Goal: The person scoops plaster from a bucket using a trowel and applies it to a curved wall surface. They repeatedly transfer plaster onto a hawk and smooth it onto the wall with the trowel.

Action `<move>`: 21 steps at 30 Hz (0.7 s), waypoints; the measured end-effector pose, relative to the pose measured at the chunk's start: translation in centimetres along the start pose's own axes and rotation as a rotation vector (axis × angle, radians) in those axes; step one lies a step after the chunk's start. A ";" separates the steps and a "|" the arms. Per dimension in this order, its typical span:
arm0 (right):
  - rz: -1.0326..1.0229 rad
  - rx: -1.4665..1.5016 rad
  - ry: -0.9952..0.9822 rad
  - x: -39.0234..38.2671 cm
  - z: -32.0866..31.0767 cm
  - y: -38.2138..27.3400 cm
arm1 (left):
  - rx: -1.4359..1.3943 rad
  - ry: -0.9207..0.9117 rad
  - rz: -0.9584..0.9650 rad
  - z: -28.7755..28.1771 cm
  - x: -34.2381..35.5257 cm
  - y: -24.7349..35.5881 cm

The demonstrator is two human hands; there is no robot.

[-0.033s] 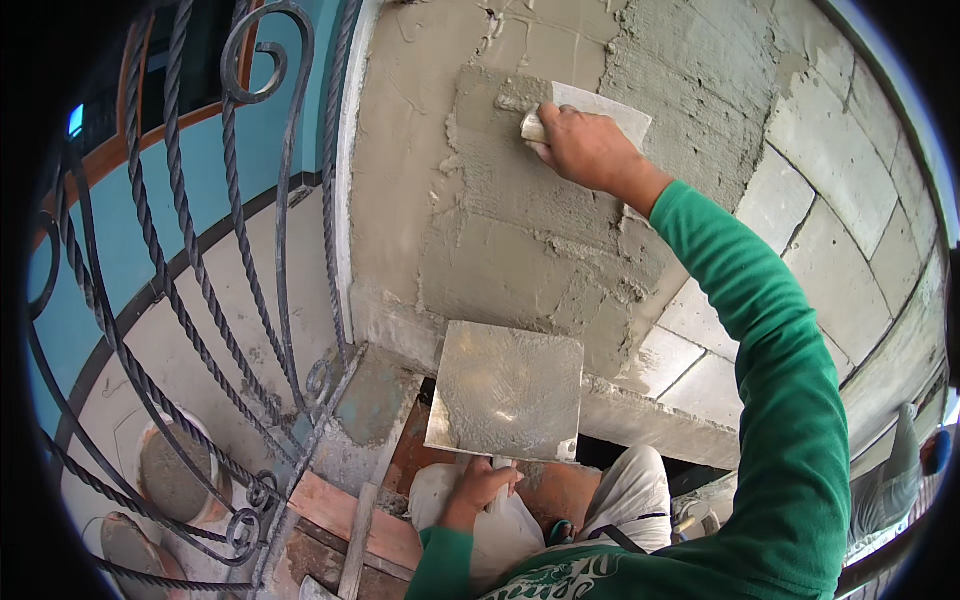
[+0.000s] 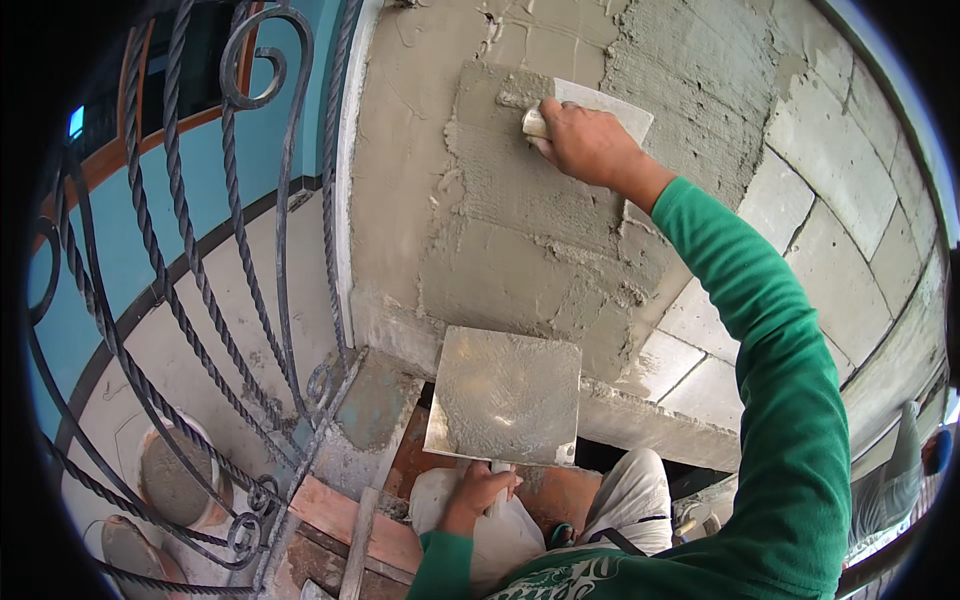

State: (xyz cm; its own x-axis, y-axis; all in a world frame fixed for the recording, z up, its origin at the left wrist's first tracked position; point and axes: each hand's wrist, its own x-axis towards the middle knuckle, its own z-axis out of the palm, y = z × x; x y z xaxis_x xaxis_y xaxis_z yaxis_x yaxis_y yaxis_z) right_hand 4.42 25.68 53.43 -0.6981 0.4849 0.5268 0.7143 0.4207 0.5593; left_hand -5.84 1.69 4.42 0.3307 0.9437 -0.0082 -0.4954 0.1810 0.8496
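Note:
My right hand (image 2: 592, 148) is closed around the handle of a plastering trowel (image 2: 612, 108), its flat metal blade against the wall. Grey wet mortar (image 2: 500, 190) covers much of that wall, rough in places and smoother to the left. A small ridge of mortar lies just left of the trowel's grip. Lower down, my left hand (image 2: 482, 495) grips the short handle of a square plasterer's hawk (image 2: 508, 390). A thin smear of mortar coats the hawk's plate, and bare metal shows at its corners.
Bare grey blocks (image 2: 840, 150) show on the right of the wall. A twisted iron railing (image 2: 190, 240) rises at the left. Behind it stand buckets of mortar (image 2: 180, 470). Wooden boards (image 2: 350, 520) lie below. Another person (image 2: 900, 480) is at the far right edge.
The hawk has dipped slightly lower in my left hand. My right hand and the trowel have barely shifted, a touch to the right.

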 end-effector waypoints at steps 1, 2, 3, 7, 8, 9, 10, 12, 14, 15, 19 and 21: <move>0.011 -0.011 0.019 1.1 -0.7 0.8 | -0.028 0.010 0.022 -0.3 0.3 0.2; 0.033 -0.012 0.022 2.2 -1.4 1.6 | -0.045 0.015 0.034 -0.5 0.4 0.4; 0.038 -0.002 0.033 3.1 -2.0 2.4 | -0.067 0.009 0.064 -0.7 0.6 0.4; 0.051 -0.022 0.065 5.9 -4.2 5.1 | -0.120 0.090 -0.057 -1.2 0.7 0.5; 0.046 -0.025 0.074 6.3 -4.5 5.6 | -0.124 0.089 -0.048 -1.3 0.5 0.5; 0.044 -0.028 0.077 6.7 -4.7 6.1 | -0.111 0.095 -0.039 -1.4 0.5 0.4; 0.041 -0.036 0.092 7.2 -4.9 6.7 | -0.108 0.102 -0.038 -1.4 0.4 0.3; 0.036 -0.035 0.165 8.1 -5.5 8.7 | -0.098 0.113 -0.034 -1.4 0.3 0.3; 0.012 -0.043 0.271 9.5 -5.8 11.0 | -0.084 0.107 -0.029 -1.3 0.4 0.4; 0.032 -0.048 0.250 10.4 -5.8 12.2 | -0.092 0.108 -0.033 -1.1 0.5 0.5; 0.065 -0.062 0.296 13.4 -7.5 16.9 | -0.096 0.070 -0.015 -0.3 0.8 0.5; 0.172 0.119 0.184 13.7 -10.3 19.0 | -0.084 0.070 -0.024 0.0 0.7 0.5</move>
State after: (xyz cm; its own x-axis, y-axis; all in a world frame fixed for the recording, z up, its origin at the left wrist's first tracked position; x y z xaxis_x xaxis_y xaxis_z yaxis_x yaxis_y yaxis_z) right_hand 7.87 32.46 77.84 -0.5558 0.4142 0.7208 0.8161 0.4368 0.3783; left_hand -5.86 2.41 4.81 0.2876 0.9554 -0.0674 -0.5547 0.2236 0.8014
